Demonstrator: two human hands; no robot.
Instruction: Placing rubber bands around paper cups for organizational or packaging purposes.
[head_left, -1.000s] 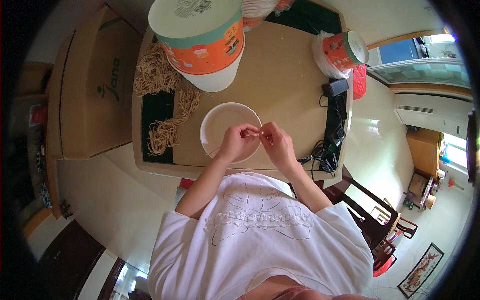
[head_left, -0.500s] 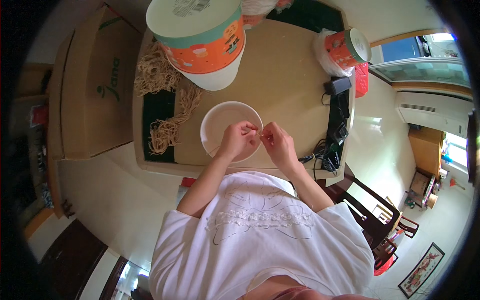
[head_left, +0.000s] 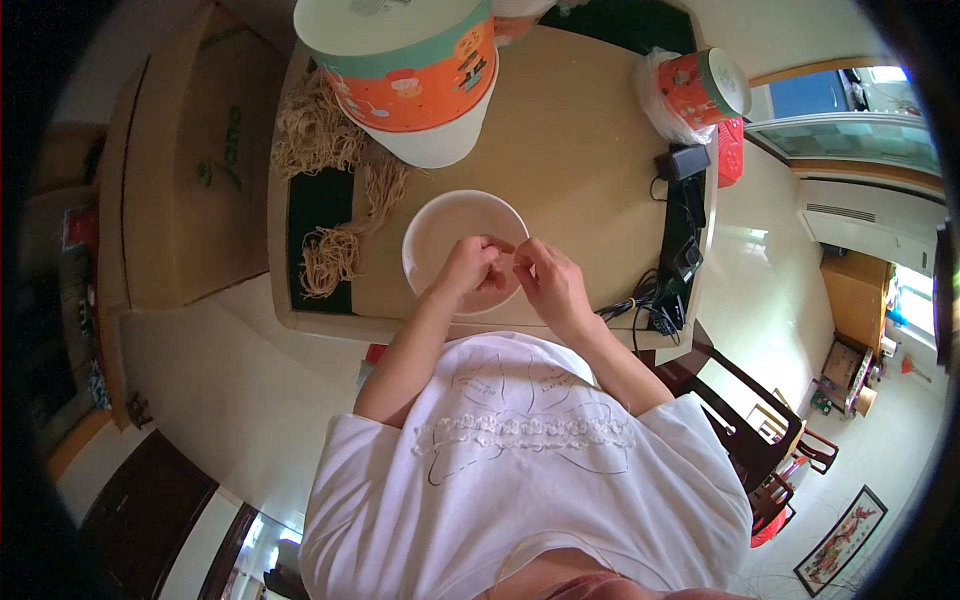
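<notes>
A round white tub [head_left: 437, 225] stands near the front edge of the table. Over its right half, my left hand [head_left: 474, 268] has its fingers curled in a pinch. At the tub's right rim my right hand [head_left: 552, 283] is pinched too, with its fingertips close to the left ones. Anything between the fingertips is too small to make out. To the left lie loose bundles of tan twine [head_left: 330, 262], made of many thin wavy strands.
A tall stack of orange and green paper tubs [head_left: 410, 95] rises behind the white one. At the right are a smaller wrapped tub [head_left: 695, 88], a black power adapter [head_left: 683, 160] and tangled black cables [head_left: 648, 300]. A cardboard box [head_left: 200, 170] stands left of the table.
The view has shifted slightly. My fingertips have moved a little, both hands staying close together over the tub. A thin light strand seen at the fingers before no longer shows clearly.
</notes>
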